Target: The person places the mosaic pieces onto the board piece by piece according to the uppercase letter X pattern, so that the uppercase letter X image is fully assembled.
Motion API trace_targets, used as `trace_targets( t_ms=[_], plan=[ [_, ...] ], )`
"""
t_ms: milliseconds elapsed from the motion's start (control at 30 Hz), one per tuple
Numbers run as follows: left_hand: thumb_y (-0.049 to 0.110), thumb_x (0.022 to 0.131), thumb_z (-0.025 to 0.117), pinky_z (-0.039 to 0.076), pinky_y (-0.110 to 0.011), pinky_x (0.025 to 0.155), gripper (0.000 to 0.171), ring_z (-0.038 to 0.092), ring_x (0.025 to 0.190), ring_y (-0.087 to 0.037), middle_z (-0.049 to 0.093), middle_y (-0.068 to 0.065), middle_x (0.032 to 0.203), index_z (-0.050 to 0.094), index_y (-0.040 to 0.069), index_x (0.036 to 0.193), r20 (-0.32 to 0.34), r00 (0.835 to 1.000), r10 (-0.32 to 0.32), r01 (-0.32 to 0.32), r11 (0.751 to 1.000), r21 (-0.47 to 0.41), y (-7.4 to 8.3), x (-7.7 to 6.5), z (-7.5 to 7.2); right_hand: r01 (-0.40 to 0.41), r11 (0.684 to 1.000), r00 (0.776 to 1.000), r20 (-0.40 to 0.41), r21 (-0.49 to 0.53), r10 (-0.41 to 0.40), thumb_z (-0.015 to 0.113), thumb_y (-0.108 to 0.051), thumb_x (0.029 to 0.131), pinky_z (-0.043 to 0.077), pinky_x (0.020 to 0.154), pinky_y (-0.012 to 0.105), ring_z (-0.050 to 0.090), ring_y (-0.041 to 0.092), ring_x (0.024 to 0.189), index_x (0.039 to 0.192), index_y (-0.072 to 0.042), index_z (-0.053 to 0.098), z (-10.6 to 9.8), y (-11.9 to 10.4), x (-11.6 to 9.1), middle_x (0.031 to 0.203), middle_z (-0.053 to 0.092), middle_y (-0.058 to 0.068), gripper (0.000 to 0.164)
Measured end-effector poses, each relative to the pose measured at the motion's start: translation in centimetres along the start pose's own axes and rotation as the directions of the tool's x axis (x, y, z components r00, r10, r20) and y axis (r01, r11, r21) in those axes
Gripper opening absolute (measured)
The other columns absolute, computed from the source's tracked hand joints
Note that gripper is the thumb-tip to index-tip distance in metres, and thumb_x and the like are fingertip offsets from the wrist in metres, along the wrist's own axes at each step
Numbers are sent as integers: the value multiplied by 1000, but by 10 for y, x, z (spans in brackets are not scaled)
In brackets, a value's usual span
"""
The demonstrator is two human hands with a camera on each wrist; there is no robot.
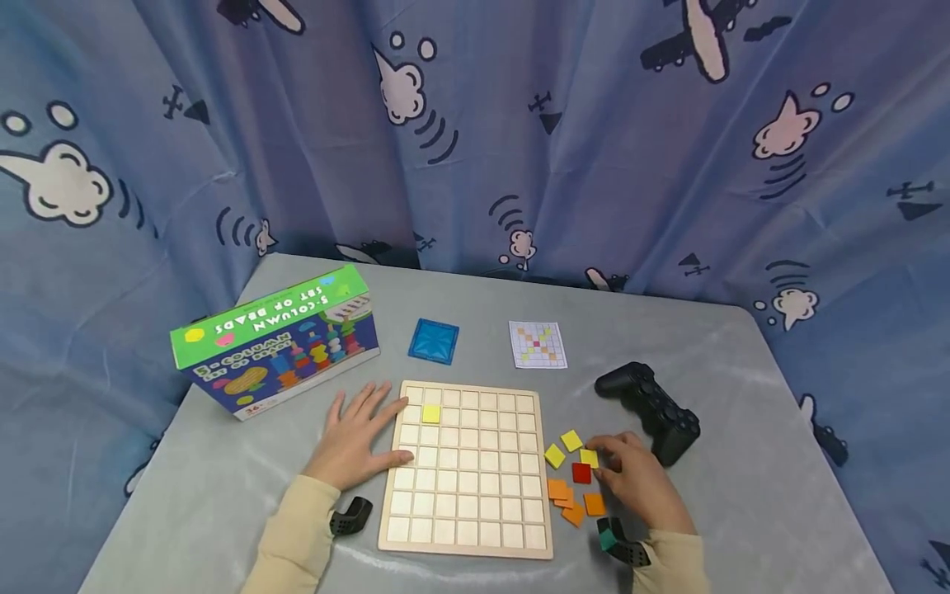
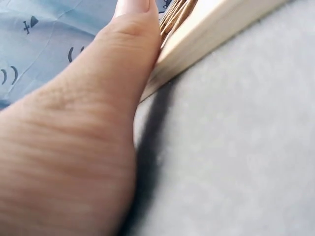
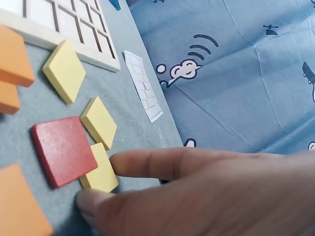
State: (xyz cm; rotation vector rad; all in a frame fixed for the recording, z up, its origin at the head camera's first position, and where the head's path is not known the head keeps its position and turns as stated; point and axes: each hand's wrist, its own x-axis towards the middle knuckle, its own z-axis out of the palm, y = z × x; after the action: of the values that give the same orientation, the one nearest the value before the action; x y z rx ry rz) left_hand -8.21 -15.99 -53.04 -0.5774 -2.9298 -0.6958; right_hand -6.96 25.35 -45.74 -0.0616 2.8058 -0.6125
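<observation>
A wooden grid board (image 1: 475, 551) lies on the table, with one yellow tile (image 1: 431, 414) in a cell near its upper left. My left hand (image 1: 355, 445) rests at the board's left edge, fingers spread and the thumb on the rim; the left wrist view shows the thumb (image 2: 130, 44) against the wooden side. To the right of the board, my right hand (image 1: 637, 474) pinches a yellow tile (image 3: 102, 172) between thumb and index finger. This tile lies partly behind a red tile (image 3: 64, 150). Two more yellow tiles (image 3: 65, 72) and several orange tiles (image 1: 594, 504) lie close by.
A small printed pattern card (image 1: 538, 345) and a blue square tray-like piece (image 1: 434, 341) lie beyond the board. At the left stands a colourful box (image 1: 282, 355). A black game controller (image 1: 649, 408) sits right of my right hand. Behind the table hangs a blue curtain (image 1: 475, 165).
</observation>
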Motion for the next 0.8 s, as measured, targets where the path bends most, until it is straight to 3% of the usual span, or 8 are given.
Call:
trace_targets(
  t_ms=[167,467,700,800],
  plan=[
    [64,79,64,5,-63,114,81,21,145,-33,31,-9,155,41,25,146,-12,1000,-3,3,999,-32,3,-2,-2,-11,1000,1000,-10,-7,11,73,-2,81,52,65,32,55,19,81,113,-14,67,3,2,0,101,56,6,34],
    [58,85,62,8,-55,118,71,20,145,-32,29,-9,156,46,22,144,-10,1000,-27,26,992,-125,4,-13,-2,35,999,999,-15,-29,-36,67,-2,87,53,81,44,59,23,91,113,0,61,-3,3,0,106,60,11,26],
    [53,84,67,14,-58,114,67,28,141,-34,39,-10,150,50,21,140,-85,996,-1,-8,993,-114,4,-13,-1,103,994,993,-55,26,-102,66,-5,89,53,71,36,58,22,89,117,-2,58,-10,-19,5,105,60,10,29],
    [53,83,67,15,-58,114,67,29,141,-33,39,-9,150,50,21,140,-86,996,1,-10,994,-107,4,-12,0,156,987,985,-77,30,-153,66,-5,89,52,70,35,59,22,88,116,-1,56,-11,-31,10,104,60,10,29]
  ],
)
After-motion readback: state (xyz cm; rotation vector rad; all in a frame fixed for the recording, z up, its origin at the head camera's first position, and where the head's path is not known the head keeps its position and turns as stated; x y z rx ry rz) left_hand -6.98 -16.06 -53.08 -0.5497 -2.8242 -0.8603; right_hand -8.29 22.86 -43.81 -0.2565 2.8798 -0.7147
